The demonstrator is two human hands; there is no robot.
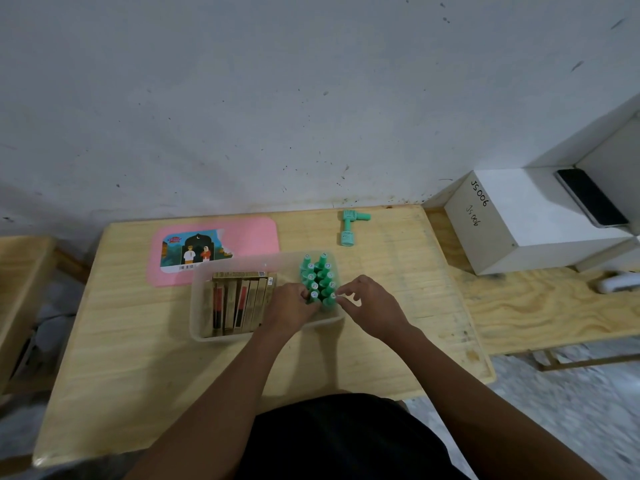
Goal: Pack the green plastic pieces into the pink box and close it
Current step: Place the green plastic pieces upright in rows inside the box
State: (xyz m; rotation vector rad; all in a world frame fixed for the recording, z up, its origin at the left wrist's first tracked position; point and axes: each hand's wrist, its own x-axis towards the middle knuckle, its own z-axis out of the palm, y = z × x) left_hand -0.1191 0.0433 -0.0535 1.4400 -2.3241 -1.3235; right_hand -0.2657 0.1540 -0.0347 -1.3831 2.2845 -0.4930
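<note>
The clear box (198, 306) has its near rim under both wrists and its right wall just beside the right hand (367, 303). Bare worktop (398, 258) opens right of and beyond the fingers. It is pale wood, butting a scuffed grey wall (311, 116). A pink lid (258, 233) lies flat beyond-left. Green pieces (320, 277) stand upright in two rows in the box, with white round labels on top. The left hand (293, 306) grips the nearest left piece and the right pinches the nearest right. Two loose green pieces (348, 232) lie well beyond the fingers.

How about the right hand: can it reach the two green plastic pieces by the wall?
Probably yes: only bare wooden table lies between the right hand and the two loose green plastic pieces.
</note>
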